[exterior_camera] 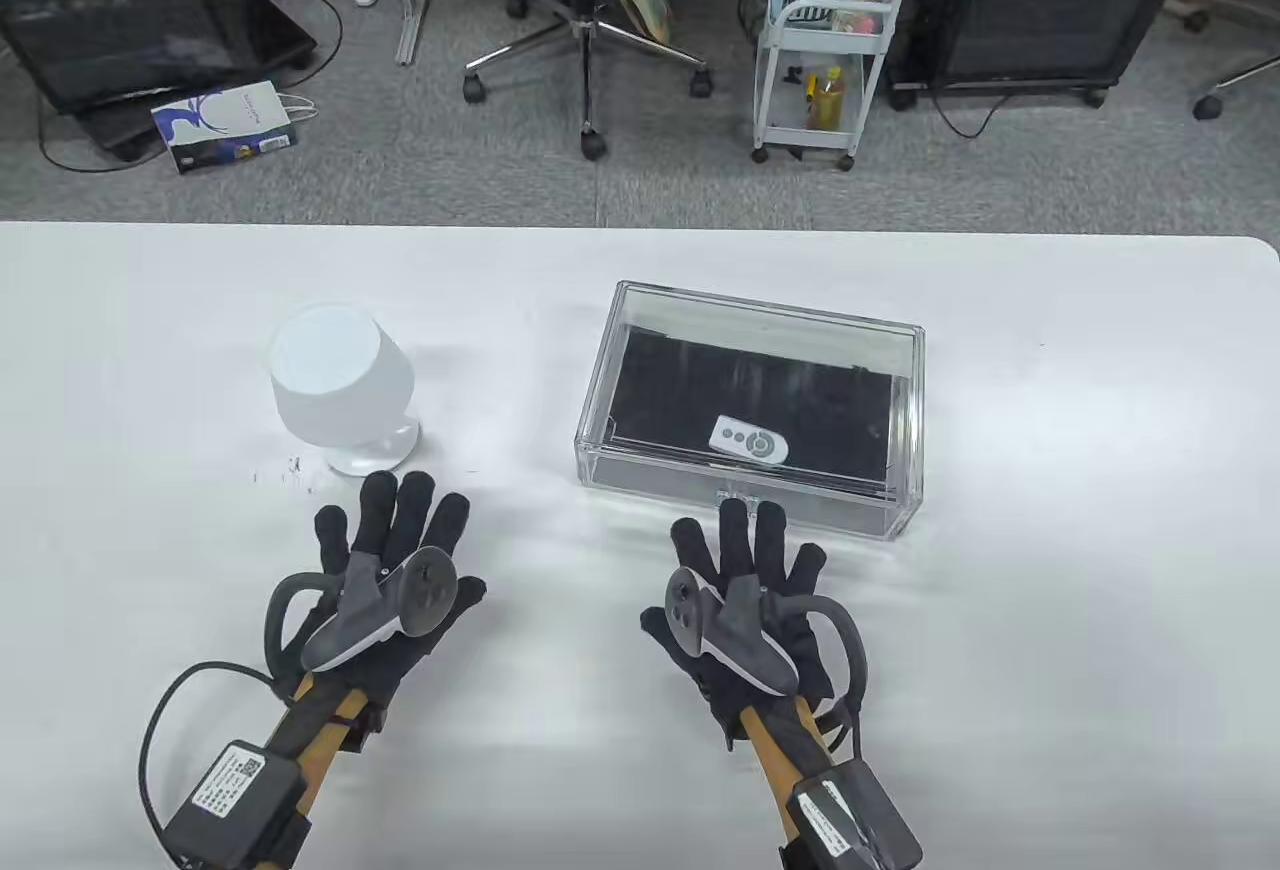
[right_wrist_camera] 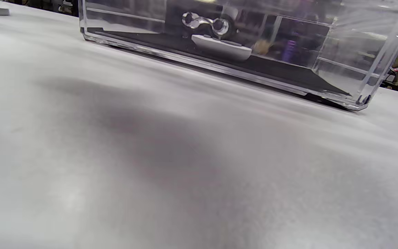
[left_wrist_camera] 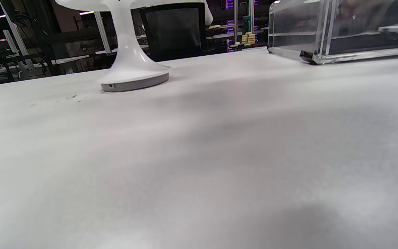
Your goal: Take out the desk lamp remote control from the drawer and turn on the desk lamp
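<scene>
A clear acrylic drawer box stands on the white table, closed, with a black liner inside. The white remote control lies on the liner near the box's front; it also shows in the right wrist view. The white desk lamp stands to the left, unlit; its base shows in the left wrist view. My left hand lies flat on the table, fingers spread, just in front of the lamp. My right hand lies flat with fingers spread, fingertips close to the box's front wall. Both hands are empty.
The table's far edge runs behind the lamp and box. Beyond it on the floor are an office chair, a white rolling cart and a paper bag. The box corner shows in the left wrist view.
</scene>
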A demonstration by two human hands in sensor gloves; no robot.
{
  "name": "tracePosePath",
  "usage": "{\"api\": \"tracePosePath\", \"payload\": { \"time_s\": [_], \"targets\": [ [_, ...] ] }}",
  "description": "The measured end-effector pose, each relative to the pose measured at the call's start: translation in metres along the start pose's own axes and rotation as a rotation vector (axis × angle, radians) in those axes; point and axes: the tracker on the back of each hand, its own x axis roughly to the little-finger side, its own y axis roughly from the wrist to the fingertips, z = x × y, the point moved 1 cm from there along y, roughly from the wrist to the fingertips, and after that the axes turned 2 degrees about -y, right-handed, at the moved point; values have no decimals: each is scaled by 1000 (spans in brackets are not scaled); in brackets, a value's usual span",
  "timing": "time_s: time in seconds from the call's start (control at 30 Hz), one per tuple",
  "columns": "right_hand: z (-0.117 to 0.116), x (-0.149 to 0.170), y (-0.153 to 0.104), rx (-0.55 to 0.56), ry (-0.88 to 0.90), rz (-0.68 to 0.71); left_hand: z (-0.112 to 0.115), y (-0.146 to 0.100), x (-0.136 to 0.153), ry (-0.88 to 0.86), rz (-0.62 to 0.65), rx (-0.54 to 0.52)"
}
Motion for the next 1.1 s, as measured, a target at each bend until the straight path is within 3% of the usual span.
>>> {"api": "tracePosePath", "payload": {
  "time_s": [0.37,0.7,0.9,1.1],
  "targets": [
    [3,9,3,20,28,-51,6,1,5,-11,-13,35],
    [19,41,27,75,137,-318,10,5,8,-29,-13,58],
    [18,55,57,6,132,-462,16,10,8,-14,-14,85],
    [12,40,75,-70,114,-514,20,14,9,-10,-19,101]
  ]
}}
